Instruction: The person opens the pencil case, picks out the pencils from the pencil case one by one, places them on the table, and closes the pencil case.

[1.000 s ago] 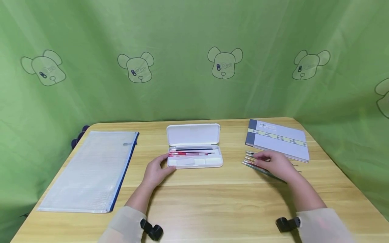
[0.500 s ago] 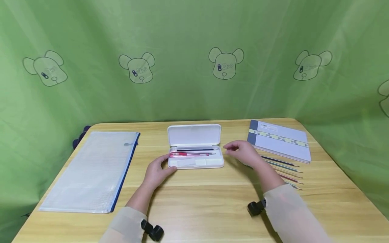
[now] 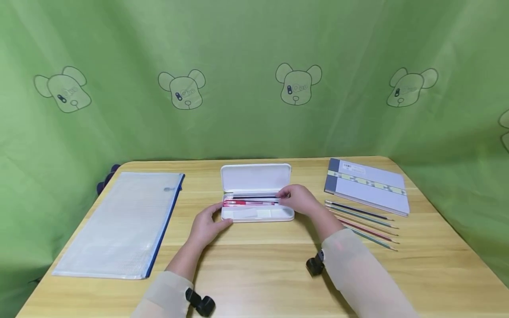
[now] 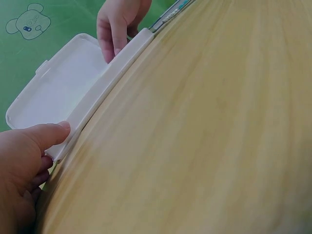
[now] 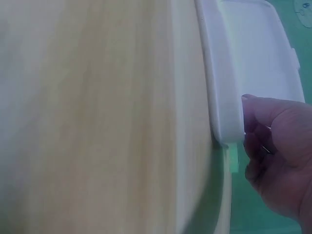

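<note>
My left hand (image 3: 204, 227) grips the left end of a white pencil case (image 3: 258, 220), its thumb on the front edge in the left wrist view. The case's lid (image 3: 256, 177) stands raised. In its back compartment lie a red pen (image 3: 240, 203) and dark slender pencils or pens. Over the right end of the case, my right hand (image 3: 298, 198) reaches in with bent fingers. In the right wrist view, the case wall hides part of the right fingertips (image 5: 249, 100); whether they pinch something cannot be seen. A flat white piece (image 3: 244, 213) lies in the front compartment.
Several pencils (image 3: 367, 224) lie side by side on the table, right of the case. Behind them is a pale notebook (image 3: 367, 183) with a patterned band. A translucent zip pouch (image 3: 119, 225) lies at the left. A green curtain (image 3: 238, 132) hangs behind the table.
My right hand has left the pencils on the right and moved left into the case's right end, uncovering the pencils. My left hand has stayed on the case.
</note>
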{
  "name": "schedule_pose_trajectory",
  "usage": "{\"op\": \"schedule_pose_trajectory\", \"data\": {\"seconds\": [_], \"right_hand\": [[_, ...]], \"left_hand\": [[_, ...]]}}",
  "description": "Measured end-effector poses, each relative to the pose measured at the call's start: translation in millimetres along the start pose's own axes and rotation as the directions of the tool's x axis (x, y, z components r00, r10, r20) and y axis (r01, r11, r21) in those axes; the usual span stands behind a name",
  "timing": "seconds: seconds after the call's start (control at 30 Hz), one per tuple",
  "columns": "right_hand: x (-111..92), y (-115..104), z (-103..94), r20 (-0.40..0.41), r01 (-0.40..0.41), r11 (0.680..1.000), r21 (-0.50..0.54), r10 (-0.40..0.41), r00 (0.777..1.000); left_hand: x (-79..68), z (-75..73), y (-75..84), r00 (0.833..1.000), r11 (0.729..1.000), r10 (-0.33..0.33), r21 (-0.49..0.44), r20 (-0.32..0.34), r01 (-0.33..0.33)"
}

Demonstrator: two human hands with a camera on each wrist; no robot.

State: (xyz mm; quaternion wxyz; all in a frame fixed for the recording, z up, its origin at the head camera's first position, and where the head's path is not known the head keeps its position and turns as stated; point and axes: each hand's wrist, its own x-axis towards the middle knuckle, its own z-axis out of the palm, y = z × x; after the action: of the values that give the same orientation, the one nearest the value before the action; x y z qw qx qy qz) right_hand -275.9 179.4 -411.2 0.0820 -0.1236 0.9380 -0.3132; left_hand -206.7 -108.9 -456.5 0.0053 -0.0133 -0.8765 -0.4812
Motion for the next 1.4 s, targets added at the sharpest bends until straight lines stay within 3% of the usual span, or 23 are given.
{"op": "schedule_pose_trajectory", "data": {"seconds": [0.43,0.6,1.1,1.4], "right_hand": [[10,-13,-0.4,0.095,-0.032,0.982,-0.186,0.051,0.994],[8,-14,-1.1,0.1,-0.002,0.977,-0.211,0.024,0.995],[-1,6,-5.5,0.04,0.03,0.999,0.019,-0.031,0.999],[-22,15,-20.0,-0.021,0.077,0.994,0.078,-0.075,0.997]], "left_hand": [[-0.5,0.8,1.3,1.0,1.0,0.0,0.005,0.001,0.0],[0.2,0.5,0.6,1.0,1.0,0.02,0.007,-0.006,-0.02],[0.7,0.7,-0.4,1.0,1.0,0.006,0.019,0.002,-0.006],[0.7,-1.4,-0.4,1.0,1.0,0.004,0.015,0.003,-0.005]]}}
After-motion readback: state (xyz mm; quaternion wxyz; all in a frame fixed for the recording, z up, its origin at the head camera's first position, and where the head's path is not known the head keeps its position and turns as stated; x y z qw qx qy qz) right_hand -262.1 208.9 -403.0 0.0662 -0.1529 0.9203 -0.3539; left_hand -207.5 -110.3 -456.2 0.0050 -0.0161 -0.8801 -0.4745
